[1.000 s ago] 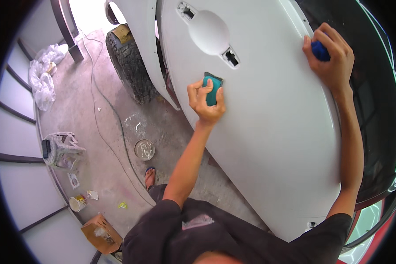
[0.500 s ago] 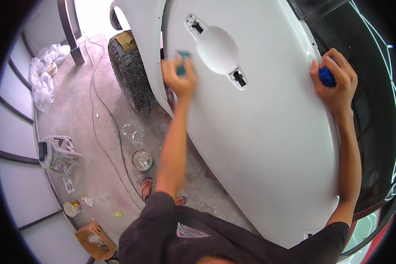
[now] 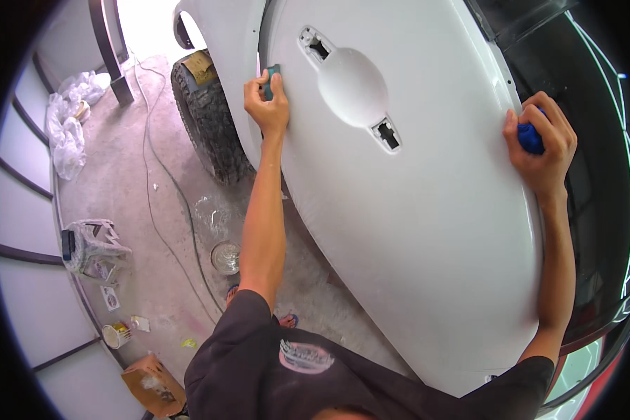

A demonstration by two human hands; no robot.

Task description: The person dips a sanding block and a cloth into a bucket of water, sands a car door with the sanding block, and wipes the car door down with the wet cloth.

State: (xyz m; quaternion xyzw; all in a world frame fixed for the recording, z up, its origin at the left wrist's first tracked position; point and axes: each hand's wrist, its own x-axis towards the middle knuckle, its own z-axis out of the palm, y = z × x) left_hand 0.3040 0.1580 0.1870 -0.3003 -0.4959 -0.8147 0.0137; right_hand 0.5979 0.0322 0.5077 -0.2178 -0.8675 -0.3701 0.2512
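A pale grey car door (image 3: pixel 413 231) fills the middle and right of the view, with a round handle recess (image 3: pixel 352 86) and two dark cut-outs. My left hand (image 3: pixel 266 112) pinches a teal sanding block (image 3: pixel 272 78) between thumb and fingers, at the door's left edge beside the fender (image 3: pixel 232 77). Along the opposite edge, by the dark window (image 3: pixel 595 182), my right hand (image 3: pixel 549 157) is closed round a crumpled blue thing (image 3: pixel 530 139), perhaps a cloth. Its fingers hide much of it.
Below the fender stands a knobbly tyre (image 3: pixel 213 119). On the concrete floor are a round water-filled container (image 3: pixel 225 257), a long cable (image 3: pixel 178 185), a plastic-covered stool (image 3: pixel 94 245), a small bucket (image 3: pixel 115 334) and a cardboard box (image 3: pixel 154 385). Plastic sheeting (image 3: pixel 70 133) lies along the wall.
My left hand has moved left with the sanding block, from the door's face to its edge. My right hand has shifted slightly down the opposite edge, still holding the blue thing.
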